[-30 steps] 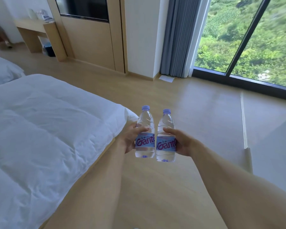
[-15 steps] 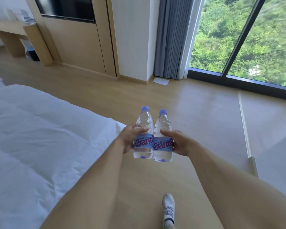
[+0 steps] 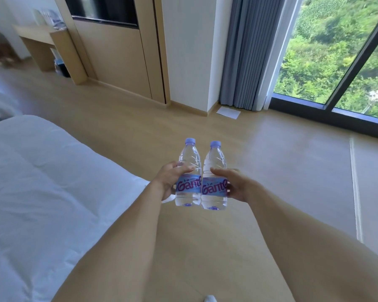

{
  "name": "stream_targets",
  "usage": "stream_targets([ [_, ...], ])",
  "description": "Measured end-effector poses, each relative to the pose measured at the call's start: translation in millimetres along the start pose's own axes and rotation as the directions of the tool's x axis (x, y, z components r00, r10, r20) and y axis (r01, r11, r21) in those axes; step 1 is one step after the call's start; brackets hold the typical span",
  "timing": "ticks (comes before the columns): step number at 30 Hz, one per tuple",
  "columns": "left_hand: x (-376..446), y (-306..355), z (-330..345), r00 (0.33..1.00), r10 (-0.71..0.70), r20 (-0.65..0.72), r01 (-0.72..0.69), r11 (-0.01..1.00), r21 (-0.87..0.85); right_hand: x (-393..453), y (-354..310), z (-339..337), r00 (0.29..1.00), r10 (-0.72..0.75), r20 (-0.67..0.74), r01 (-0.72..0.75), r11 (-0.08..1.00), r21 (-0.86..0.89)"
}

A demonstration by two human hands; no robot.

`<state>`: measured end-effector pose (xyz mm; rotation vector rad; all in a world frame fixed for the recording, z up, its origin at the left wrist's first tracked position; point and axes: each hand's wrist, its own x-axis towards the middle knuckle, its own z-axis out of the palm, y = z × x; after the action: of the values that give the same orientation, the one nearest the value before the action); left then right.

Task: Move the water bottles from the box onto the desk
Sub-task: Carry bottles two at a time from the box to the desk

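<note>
Left hand (image 3: 169, 182) wraps one full bottle (image 3: 188, 177), right hand (image 3: 238, 185) the other bottle (image 3: 214, 179); mid-body label grips suit smooth, weighty, squeezable plastic.

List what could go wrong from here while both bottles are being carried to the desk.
1. The left bottle and right bottle are held side by side and appear to touch; a bump could loosen a grip.
2. The left hand and right hand are both occupied, leaving none free to steady anything.
3. The bed corner lies close along the walking path and might catch a leg.
</note>
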<state>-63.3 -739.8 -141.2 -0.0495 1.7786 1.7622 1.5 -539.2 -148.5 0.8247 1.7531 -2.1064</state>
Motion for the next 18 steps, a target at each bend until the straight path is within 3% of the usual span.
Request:
stream_targets([
  [9,94,48,4,1.000,0.010,-0.023,-0.010,1.000,-0.007,88,-68,-18,0.999,-0.029,0.038,0.030,0.999,-0.036],
  [18,227,109,-43,1.000,0.023,-0.005,-0.023,0.998,-0.061,216,-162,2,0.999,-0.026,0.033,0.028,0.997,-0.077],
])
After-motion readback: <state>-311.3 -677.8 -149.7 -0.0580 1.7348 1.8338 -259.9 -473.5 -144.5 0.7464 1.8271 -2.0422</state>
